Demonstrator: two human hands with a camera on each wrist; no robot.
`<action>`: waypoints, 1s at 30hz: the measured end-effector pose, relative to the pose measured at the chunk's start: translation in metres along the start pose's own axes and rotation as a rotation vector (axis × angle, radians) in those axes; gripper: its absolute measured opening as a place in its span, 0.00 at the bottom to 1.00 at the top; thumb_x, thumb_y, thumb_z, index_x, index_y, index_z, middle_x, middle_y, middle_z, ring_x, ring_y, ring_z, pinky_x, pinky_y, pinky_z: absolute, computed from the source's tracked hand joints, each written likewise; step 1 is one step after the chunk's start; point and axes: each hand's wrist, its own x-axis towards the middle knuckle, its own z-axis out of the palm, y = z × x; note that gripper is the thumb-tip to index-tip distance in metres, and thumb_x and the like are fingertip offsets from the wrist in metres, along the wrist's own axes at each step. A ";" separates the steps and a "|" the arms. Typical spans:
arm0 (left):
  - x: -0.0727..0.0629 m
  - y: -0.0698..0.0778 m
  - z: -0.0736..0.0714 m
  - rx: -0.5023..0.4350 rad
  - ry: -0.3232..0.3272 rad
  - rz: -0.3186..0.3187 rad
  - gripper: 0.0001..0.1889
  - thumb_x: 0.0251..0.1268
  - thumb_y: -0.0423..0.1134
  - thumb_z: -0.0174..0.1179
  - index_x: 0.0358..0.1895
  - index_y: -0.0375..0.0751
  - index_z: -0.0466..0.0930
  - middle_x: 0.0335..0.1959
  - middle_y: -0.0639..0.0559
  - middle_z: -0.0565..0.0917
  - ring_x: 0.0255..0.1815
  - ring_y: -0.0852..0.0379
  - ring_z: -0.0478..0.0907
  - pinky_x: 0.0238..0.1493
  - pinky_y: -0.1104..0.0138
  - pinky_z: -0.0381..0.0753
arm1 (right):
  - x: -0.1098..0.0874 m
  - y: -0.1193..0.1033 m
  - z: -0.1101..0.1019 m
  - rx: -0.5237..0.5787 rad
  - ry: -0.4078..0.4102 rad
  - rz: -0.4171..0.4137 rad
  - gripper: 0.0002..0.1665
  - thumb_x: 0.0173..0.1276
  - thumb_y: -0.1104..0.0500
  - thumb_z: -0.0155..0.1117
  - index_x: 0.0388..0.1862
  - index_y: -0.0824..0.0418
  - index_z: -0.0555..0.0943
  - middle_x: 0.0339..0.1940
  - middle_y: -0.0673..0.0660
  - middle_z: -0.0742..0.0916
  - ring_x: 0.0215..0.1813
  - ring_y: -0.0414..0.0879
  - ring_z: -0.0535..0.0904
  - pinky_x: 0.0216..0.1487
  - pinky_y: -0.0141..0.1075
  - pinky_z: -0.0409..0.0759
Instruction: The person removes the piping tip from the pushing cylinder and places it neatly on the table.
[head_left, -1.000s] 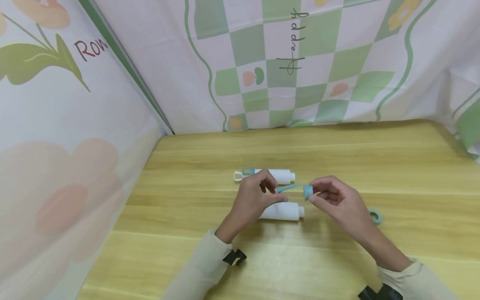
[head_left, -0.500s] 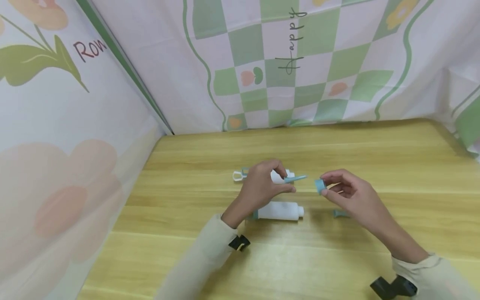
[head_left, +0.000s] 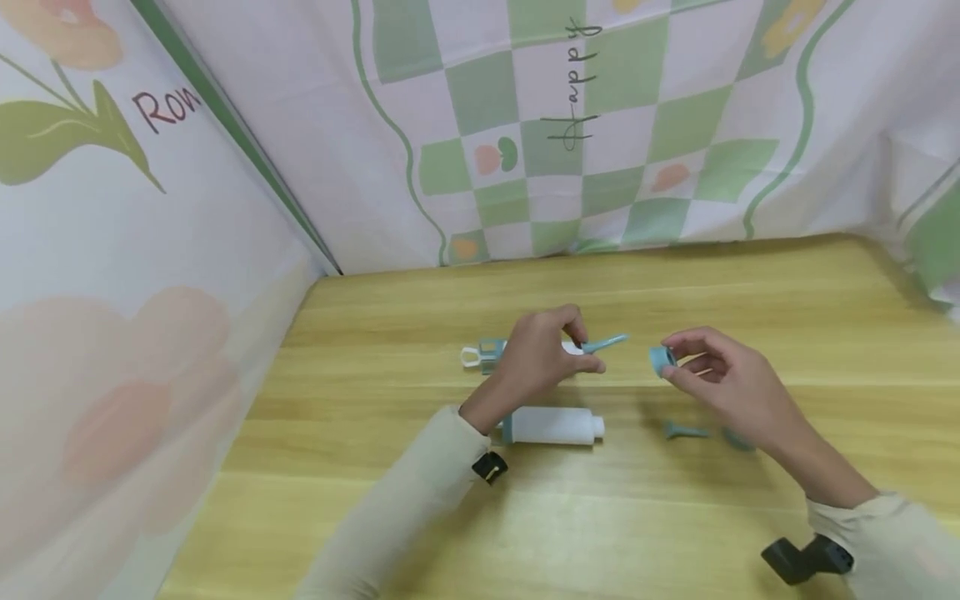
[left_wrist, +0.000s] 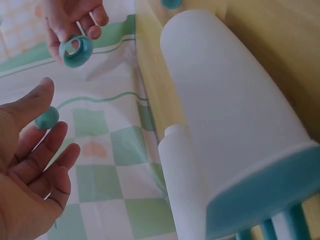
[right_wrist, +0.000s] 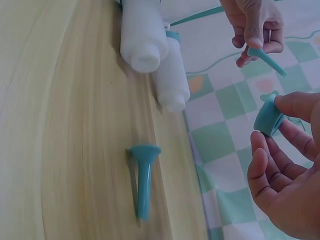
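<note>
In the head view my left hand pinches the wide end of a slim teal nozzle, its narrow tip pointing right. Across a small gap, my right hand holds a teal ring-shaped cap between thumb and fingers. The left wrist view shows the hole through this ring cap. Below my left hand lie two white cylinders with narrow necks facing right: the near cylinder and the far cylinder, whose teal frame and white loop handle show. My left hand hides part of the far one.
A second teal nozzle with a flared end lies on the wooden table. Beside it, partly behind my right wrist, is another teal ring. Patterned cloth hangs along the back edge, and more hangs on the left.
Both hands have moved away from the near edge and to the right, keeping hold of the nozzle and ring cap. The gap between these has widened, and the nozzle on the table has come into view.
</note>
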 end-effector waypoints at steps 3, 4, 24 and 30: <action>0.005 -0.001 0.001 0.015 -0.025 -0.005 0.18 0.48 0.43 0.80 0.30 0.44 0.77 0.31 0.58 0.83 0.25 0.66 0.73 0.30 0.77 0.73 | 0.003 0.003 -0.003 -0.015 0.006 -0.006 0.19 0.71 0.57 0.68 0.58 0.61 0.78 0.48 0.58 0.84 0.40 0.36 0.81 0.37 0.25 0.79; 0.007 -0.001 0.002 0.019 -0.028 -0.006 0.18 0.48 0.43 0.80 0.30 0.44 0.77 0.30 0.58 0.83 0.24 0.65 0.72 0.29 0.77 0.72 | 0.003 0.005 -0.004 -0.023 0.009 -0.011 0.20 0.71 0.57 0.68 0.58 0.61 0.78 0.48 0.58 0.84 0.40 0.35 0.80 0.37 0.25 0.79; 0.047 -0.002 0.031 0.077 -0.176 -0.035 0.17 0.51 0.43 0.78 0.29 0.45 0.75 0.24 0.59 0.77 0.22 0.64 0.71 0.27 0.76 0.71 | 0.024 0.026 -0.027 -0.199 0.020 0.035 0.22 0.70 0.52 0.69 0.57 0.63 0.78 0.47 0.62 0.85 0.38 0.36 0.79 0.33 0.30 0.79; 0.057 -0.006 0.037 0.124 -0.215 -0.060 0.18 0.50 0.43 0.79 0.26 0.45 0.74 0.22 0.58 0.77 0.22 0.65 0.73 0.30 0.75 0.72 | 0.029 0.031 -0.032 -0.218 -0.002 0.027 0.22 0.69 0.53 0.70 0.56 0.63 0.79 0.47 0.62 0.86 0.40 0.45 0.81 0.32 0.31 0.79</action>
